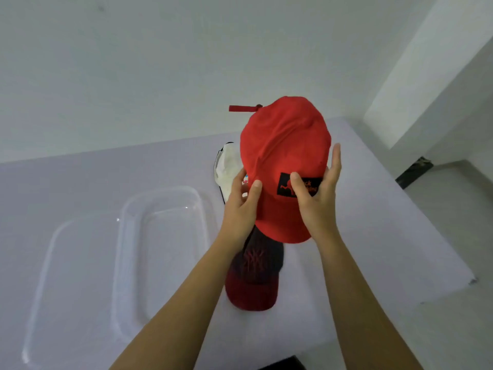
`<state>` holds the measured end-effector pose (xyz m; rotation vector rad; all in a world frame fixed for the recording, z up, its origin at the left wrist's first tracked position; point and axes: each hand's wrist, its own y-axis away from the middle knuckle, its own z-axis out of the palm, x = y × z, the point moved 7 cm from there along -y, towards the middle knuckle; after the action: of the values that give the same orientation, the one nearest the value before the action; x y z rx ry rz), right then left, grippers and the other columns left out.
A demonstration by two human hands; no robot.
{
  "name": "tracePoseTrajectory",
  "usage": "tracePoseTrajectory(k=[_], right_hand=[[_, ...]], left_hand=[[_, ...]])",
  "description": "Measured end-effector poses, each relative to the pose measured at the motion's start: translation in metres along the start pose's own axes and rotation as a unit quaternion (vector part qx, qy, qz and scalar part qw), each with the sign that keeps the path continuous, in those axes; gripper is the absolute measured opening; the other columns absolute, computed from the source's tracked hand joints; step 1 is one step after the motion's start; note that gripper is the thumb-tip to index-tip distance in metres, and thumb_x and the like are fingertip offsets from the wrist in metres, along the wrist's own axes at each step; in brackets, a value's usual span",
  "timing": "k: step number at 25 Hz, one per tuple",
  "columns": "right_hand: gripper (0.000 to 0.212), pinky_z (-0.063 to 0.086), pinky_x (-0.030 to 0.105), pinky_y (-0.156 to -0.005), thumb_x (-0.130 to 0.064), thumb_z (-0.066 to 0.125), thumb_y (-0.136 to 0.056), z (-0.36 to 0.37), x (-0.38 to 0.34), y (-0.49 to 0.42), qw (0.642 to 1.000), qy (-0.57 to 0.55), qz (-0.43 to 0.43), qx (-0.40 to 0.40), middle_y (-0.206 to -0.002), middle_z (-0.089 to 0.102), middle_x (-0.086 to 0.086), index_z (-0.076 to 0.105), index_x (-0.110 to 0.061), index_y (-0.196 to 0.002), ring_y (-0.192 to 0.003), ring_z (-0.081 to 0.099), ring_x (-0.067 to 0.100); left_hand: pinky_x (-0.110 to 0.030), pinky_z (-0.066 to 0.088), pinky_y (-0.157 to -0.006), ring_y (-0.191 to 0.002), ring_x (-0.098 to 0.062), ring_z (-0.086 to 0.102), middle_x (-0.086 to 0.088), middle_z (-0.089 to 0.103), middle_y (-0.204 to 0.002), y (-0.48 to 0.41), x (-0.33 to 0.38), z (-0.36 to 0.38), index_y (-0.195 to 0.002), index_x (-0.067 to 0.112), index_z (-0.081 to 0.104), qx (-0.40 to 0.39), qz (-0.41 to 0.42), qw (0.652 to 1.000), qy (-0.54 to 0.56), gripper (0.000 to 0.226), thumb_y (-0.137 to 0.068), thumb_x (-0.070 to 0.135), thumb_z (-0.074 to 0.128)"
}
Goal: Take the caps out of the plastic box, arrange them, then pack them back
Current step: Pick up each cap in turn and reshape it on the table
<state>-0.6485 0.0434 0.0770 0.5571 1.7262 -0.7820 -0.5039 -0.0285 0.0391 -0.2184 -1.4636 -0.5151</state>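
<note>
A bright red cap point(282, 145) with a black patch on its front is held up above the table, its strap sticking out at the top left. My left hand point(241, 204) grips its left side, thumb on the front. My right hand point(317, 198) holds the right side, thumb on the patch. Below the red cap, a dark cap with a dark red brim point(253, 279) lies on the table. A white cap point(229, 169) lies behind my left hand, partly hidden. The clear plastic box point(162, 252) stands at the left with nothing in it.
A clear lid point(69, 276) lies flat left of the box. The white table point(373, 236) ends close on the right and front. A white wall stands behind. A dark object point(285, 363) shows at the bottom edge.
</note>
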Motion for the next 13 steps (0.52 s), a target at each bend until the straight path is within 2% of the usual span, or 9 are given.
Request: tracePoseTrajectory(k=[1,3,5,6,7,10,13], right_hand=[[0.083,0.035,0.04,-0.111,-0.038,0.063,-0.081,-0.014,0.016,-0.014,1.0,0.001,0.018,-0.001,-0.15,0.028,-0.011,0.009,-0.05,-0.142,-0.136,0.033,0.009],[0.083,0.035,0.027,-0.109,-0.031,0.064,-0.083,-0.034,0.047,-0.041,0.999,0.014,0.048,-0.021,-0.144,0.03,-0.019,0.01,-0.038,-0.146,-0.128,0.036,-0.008],[0.082,0.035,0.006,-0.095,-0.021,0.065,-0.086,-0.046,0.081,-0.067,0.996,0.036,0.075,-0.04,-0.126,0.034,-0.032,0.012,-0.026,-0.149,-0.106,0.038,-0.03],[0.081,0.034,-0.001,-0.086,-0.019,0.065,-0.087,-0.049,0.098,-0.077,0.994,0.052,0.088,-0.047,-0.118,0.035,-0.034,0.014,-0.022,-0.149,-0.097,0.04,-0.032],[0.08,0.034,-0.002,-0.082,-0.018,0.065,-0.086,-0.051,0.115,-0.086,0.99,0.066,0.11,-0.057,-0.116,0.038,-0.031,0.015,-0.021,-0.149,-0.094,0.044,-0.026],[0.081,0.038,0.018,-0.09,-0.024,0.067,-0.084,-0.047,0.167,-0.1,0.974,0.072,0.197,-0.083,-0.128,0.047,-0.01,0.018,-0.026,-0.148,-0.109,0.05,0.003],[0.082,0.039,0.023,-0.092,-0.025,0.068,-0.083,-0.037,0.202,-0.114,0.966,0.088,0.218,-0.107,-0.136,0.048,-0.002,0.018,-0.027,-0.148,-0.119,0.052,0.015]], left_hand=[[-0.045,0.049,-0.097,-0.11,-0.015,0.061,0.002,0.059,-0.125,-0.013,-0.008,0.019,-0.134,0.041,0.041,-0.004,-0.007,1.0,-0.008,0.044,-0.091,0.044,0.05],[-0.043,0.047,-0.101,-0.114,-0.017,0.059,0.001,0.059,-0.128,-0.036,-0.031,0.053,-0.14,0.037,0.037,0.004,-0.041,0.999,-0.026,0.051,-0.091,0.044,0.049],[-0.039,0.041,-0.105,-0.122,-0.017,0.053,0.003,0.054,-0.135,-0.059,-0.059,0.08,-0.143,0.03,0.036,0.026,-0.09,0.994,-0.048,0.05,-0.095,0.04,0.047],[-0.035,0.039,-0.106,-0.125,-0.017,0.05,0.005,0.052,-0.135,-0.07,-0.071,0.09,-0.144,0.028,0.035,0.032,-0.117,0.991,-0.061,0.05,-0.096,0.038,0.045],[-0.031,0.038,-0.104,-0.126,-0.017,0.048,0.005,0.051,-0.133,-0.079,-0.081,0.097,-0.143,0.026,0.035,0.038,-0.142,0.986,-0.078,0.048,-0.097,0.036,0.044],[-0.024,0.033,-0.094,-0.124,-0.02,0.049,-0.001,0.053,-0.134,-0.103,-0.107,0.106,-0.141,0.019,0.039,0.055,-0.184,0.972,-0.139,0.044,-0.099,0.03,0.041],[-0.027,0.038,-0.093,-0.119,-0.023,0.053,-0.005,0.056,-0.131,-0.122,-0.128,0.109,-0.134,0.017,0.046,0.047,-0.189,0.96,-0.2,0.041,-0.094,0.027,0.048]])
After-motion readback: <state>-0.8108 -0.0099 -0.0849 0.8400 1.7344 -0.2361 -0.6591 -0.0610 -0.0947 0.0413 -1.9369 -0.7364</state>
